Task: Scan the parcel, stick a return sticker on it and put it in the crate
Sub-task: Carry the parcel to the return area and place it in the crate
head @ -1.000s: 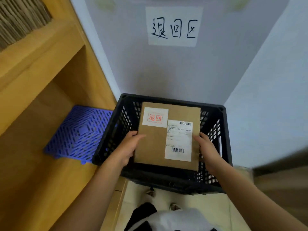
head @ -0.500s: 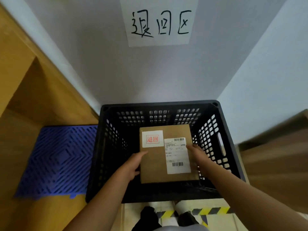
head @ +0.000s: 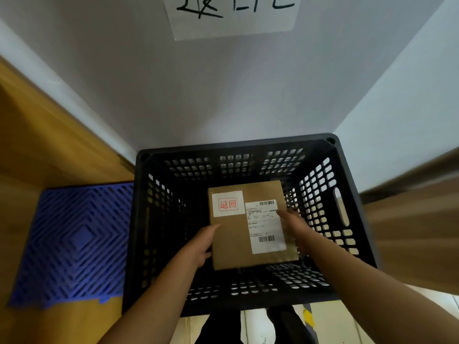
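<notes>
Brown cardboard parcel (head: 250, 225) is gripped by left hand (head: 197, 247) and right hand (head: 294, 225) at frame centre, low inside the crate (head: 347, 219); return sticker (head: 227, 203) is already on (scan can't be confirmed), only letting go is left.

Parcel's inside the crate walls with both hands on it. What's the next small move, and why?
Probably lower the parcel to the crate floor and let go. The return sticker is already on, and the left hand and right hand hold it inside.
</notes>
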### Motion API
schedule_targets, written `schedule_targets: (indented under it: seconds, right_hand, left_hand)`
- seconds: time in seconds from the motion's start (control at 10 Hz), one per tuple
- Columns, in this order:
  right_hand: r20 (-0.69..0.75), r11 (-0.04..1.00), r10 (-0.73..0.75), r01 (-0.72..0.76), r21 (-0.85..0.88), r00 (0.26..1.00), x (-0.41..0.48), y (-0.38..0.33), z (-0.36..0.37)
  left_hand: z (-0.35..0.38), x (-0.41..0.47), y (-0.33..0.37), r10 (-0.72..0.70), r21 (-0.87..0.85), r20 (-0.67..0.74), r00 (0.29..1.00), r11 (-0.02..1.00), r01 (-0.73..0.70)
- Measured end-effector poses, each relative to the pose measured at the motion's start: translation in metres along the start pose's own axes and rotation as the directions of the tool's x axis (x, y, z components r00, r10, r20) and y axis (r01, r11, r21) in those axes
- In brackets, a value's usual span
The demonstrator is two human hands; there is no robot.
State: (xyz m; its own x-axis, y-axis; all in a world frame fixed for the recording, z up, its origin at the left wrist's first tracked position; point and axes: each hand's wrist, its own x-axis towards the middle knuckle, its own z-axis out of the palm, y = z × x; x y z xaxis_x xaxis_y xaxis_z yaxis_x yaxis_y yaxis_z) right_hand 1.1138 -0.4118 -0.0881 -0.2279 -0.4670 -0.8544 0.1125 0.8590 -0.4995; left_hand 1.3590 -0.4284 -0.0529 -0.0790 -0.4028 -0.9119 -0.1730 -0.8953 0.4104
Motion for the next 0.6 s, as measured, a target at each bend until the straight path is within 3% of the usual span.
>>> schedule_targets:
  seconds: [0.5,0.6]
  right_hand:
    - [-0.053,0.999,-0.031,0.032,0.023,0.998,0.007,0.013,0.005]
    - [-0.077,0.996,-0.076,0.079,0.035,0.994,-0.003,0.008,0.004]
  left_hand:
    - [-0.003,-0.001,0.002,-0.016,-0.030,0.010,1.000,0.999,0.016]
    - [-0.002,-0.007,0.005,0.052,0.005,-0.024,0.998,0.999,-0.052]
